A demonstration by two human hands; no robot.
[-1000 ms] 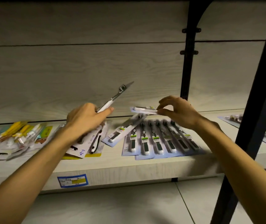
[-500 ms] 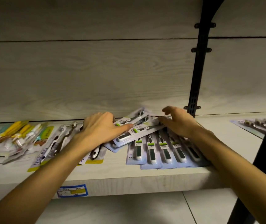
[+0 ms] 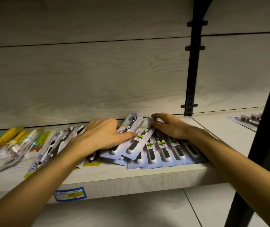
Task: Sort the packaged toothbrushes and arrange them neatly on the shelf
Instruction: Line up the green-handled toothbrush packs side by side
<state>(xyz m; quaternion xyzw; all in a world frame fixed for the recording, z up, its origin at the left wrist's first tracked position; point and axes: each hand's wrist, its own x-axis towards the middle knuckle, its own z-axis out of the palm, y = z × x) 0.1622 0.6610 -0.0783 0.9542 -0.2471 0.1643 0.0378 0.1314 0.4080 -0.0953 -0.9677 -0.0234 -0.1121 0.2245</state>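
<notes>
At the frame's center, your left hand [image 3: 104, 136] lies flat with fingers straight on two tilted toothbrush packs [image 3: 131, 138] on the shelf [image 3: 131, 177], heads pointing up-right, while your right hand [image 3: 172, 126] pinches their top edge.

Shelf access: open from the front, crowded along the board.

Bare shelf [image 3: 212, 126] lies right of the dark-handled packs [image 3: 163, 149], up to the black upright [image 3: 190, 89]. Left side blocked by white-brush packs [image 3: 49, 149] and yellow packs [image 3: 16, 138]. Back panel [image 3: 85, 82] closes the rear; black diagonal post [image 3: 262, 125] crosses the right approach.
</notes>
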